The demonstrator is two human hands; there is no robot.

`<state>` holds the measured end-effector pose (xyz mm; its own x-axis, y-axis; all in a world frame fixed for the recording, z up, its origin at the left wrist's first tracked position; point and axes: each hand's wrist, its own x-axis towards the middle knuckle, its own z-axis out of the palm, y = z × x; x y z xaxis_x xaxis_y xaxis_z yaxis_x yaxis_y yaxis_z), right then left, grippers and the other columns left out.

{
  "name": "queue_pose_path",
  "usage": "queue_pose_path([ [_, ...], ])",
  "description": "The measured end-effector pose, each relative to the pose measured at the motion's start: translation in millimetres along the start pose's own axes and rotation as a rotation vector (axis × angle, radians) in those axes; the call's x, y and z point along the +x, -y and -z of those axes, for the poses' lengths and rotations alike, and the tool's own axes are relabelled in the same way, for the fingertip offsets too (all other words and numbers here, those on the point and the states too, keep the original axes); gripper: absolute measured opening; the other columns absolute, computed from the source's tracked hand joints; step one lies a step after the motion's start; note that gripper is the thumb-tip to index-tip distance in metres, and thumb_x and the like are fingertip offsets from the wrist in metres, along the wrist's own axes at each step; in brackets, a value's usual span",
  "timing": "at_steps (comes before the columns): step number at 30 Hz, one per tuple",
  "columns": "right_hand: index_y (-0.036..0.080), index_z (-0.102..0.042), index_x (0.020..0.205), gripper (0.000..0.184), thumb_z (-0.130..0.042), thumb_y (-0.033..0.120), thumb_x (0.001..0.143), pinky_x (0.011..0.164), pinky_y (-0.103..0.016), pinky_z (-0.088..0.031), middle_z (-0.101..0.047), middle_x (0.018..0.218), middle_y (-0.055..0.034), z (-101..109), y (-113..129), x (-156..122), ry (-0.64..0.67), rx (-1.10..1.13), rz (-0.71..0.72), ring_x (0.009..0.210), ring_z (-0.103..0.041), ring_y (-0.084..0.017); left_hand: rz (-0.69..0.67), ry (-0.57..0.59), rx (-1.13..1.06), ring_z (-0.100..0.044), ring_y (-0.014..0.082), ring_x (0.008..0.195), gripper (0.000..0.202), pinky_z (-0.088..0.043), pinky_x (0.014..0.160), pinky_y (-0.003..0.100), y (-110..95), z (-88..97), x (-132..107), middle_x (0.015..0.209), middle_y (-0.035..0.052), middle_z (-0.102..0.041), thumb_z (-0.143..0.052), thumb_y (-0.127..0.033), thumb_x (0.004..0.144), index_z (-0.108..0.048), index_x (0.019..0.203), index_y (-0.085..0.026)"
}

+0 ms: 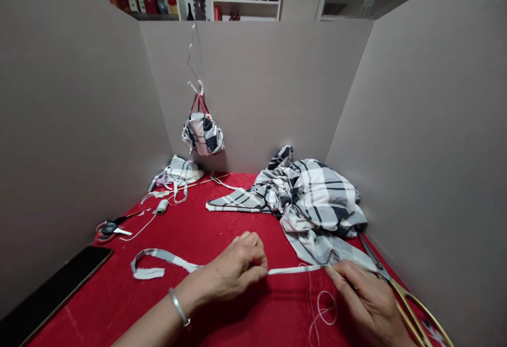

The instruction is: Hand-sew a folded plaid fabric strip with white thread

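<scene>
The narrow plaid strip [295, 270] is matt woven cloth, and the plush red counter covering [119, 289] has a soft nap. The scissors [407, 299] have glossy gold-toned metal handles, and the surrounding panels [71, 125] look like smooth, matt board.

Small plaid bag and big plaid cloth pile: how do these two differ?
The small plaid bag hangs against the back wall from red straps, while the big plaid cloth pile lies on the red table cover. The bag is far smaller and gathered into a compact bundle; the pile is larger, loose and crumpled. The bag shows straps; the pile shows none. Both share the same black, white and gray check.
</scene>
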<state>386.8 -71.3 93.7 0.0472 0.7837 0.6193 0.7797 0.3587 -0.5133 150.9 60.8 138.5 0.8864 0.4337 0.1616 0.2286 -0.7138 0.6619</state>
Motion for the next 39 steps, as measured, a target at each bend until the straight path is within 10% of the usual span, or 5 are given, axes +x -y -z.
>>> queue_pose_path([
  [8,0.020,-0.054,0.069,0.024,-0.047,0.031,0.089,0.051,-0.022,-0.039,-0.052,0.058,0.0016,1.1,0.8,-1.7,-0.038,0.034,-0.126,0.050,-0.051,-0.013,-0.044,0.013,-0.120,-0.054,0.0105,0.070,0.016,-0.040,0.064,0.017,4.4,3.9,-1.2,0.076,0.0025,-0.061,-0.057,-0.026,0.083,-0.065,0.080,-0.013],
  [23,0.019,-0.050,0.064,0.029,-0.043,0.026,0.091,0.050,-0.021,-0.036,-0.046,0.056,0.0025,-11.7,13.3,-1.8,-0.005,0.045,-0.063,0.050,-0.048,-0.012,0.352,-0.123,-0.509,-0.046,0.0080,0.042,0.026,-0.031,0.039,0.015,28.8,-20.7,-6.6,0.054,-0.0042,-0.048,-0.044,-0.040,0.082,-0.050,0.079,-0.015],
  [27,0.018,-0.051,0.067,0.026,-0.041,0.020,0.091,0.052,-0.021,-0.037,-0.048,0.058,0.0013,-19.3,15.1,-5.0,0.034,0.015,0.025,0.052,-0.049,-0.011,0.370,-0.056,-0.263,-0.050,0.0097,0.047,0.030,-0.037,0.043,0.018,45.6,-37.0,-5.6,0.058,-0.0017,-0.049,-0.030,-0.034,0.087,-0.051,0.085,-0.013],
  [32,0.018,-0.050,0.067,0.027,-0.038,0.016,0.091,0.050,-0.022,-0.034,-0.047,0.057,0.0004,-28.5,21.4,-4.9,0.124,-0.024,0.167,0.051,-0.047,-0.012,0.253,0.017,-0.012,-0.053,0.0155,0.075,0.008,-0.040,0.067,0.023,45.9,-13.1,0.7,0.074,0.0028,-0.056,-0.059,-0.020,0.071,-0.061,0.065,-0.015],
  [39,0.018,-0.050,0.066,0.027,-0.040,0.015,0.091,0.050,-0.020,-0.037,-0.047,0.057,0.0013,-15.6,30.2,3.6,0.038,0.019,0.140,0.050,-0.048,-0.010,0.146,0.176,0.137,-0.052,0.0110,0.060,0.024,-0.037,0.057,0.019,33.1,0.0,22.4,0.069,0.0006,-0.063,-0.052,-0.007,0.067,-0.069,0.081,-0.018],
])
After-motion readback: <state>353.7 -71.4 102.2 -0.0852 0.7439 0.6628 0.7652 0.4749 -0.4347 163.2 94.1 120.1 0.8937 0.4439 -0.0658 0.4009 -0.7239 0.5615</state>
